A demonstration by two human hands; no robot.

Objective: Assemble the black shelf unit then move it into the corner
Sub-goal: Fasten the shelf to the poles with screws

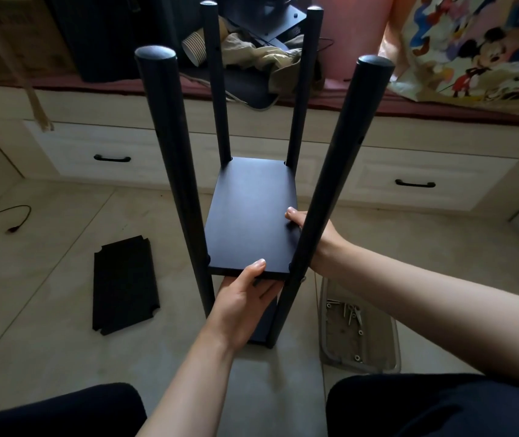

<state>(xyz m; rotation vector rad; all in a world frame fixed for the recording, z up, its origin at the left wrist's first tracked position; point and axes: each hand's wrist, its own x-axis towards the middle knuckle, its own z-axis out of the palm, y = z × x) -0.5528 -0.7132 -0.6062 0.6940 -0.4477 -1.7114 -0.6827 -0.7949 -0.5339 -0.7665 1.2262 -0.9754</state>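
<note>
From the head camera, looking down, a loose black panel (125, 285) lies flat on the pale tiled floor (46, 310), to the left. It has little notches cut in its corners. On the right, near the person's arm, a clear plastic tray (360, 362) sits on the floor with small metal screws (351, 312) in it. A thin black cable (15, 220) curls on the floor at the far left. Far off stands a low pale cabinet with two drawers, each with a black handle (112, 158). On top of the cabinet are a paper cup (194, 47) on its side, a crumpled tan cloth (261, 58) and a bright cartoon bag (479, 48) at the far right. The person's dark knees (62, 411) show at the near edge.

The black shelf unit (251, 212) stands in the middle of the floor. Four black poles (169, 146) rise up from it, and the near right pole crosses in front of the right wrist and hides part of it. A flat shelf board (245, 234) sits between the poles, partway up.

The left hand (245, 298) grips the near edge of the shelf board, thumb on top and fingers under it. The right hand (310, 230) holds the right edge of the same board, just behind the near right pole, thumb on top. Its other fingers are hidden under the board.
</note>
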